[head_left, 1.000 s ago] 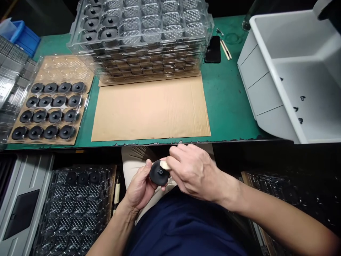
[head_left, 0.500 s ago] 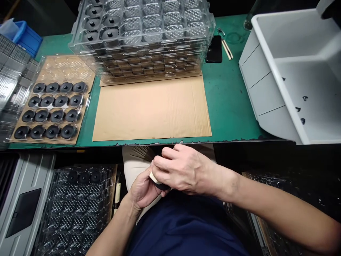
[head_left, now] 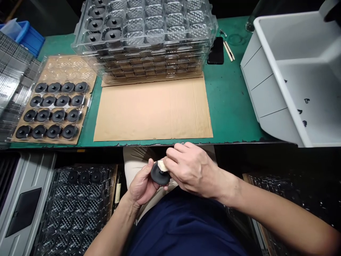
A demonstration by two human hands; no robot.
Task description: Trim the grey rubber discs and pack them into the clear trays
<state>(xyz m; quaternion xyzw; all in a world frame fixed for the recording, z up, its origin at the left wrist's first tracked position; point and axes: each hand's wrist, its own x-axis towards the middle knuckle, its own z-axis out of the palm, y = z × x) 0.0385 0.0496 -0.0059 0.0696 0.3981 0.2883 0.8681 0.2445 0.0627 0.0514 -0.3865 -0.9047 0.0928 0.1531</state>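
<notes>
Low in the middle of the frame, just below the green table's (head_left: pixel 229 106) edge, my left hand (head_left: pixel 141 186) cups a round black part (head_left: pixel 159 174), fingers curled around its rim. My right hand (head_left: pixel 190 169) is closed, pinching a small pale tool (head_left: pixel 161 165) against the part's upper edge. At left, a tray (head_left: pixel 16 140) holds rows of similar black parts.

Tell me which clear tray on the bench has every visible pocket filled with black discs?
None fully; the flat tray at bench left has four full rows, only its far pockets bare. The stacked tray holds few.
</notes>
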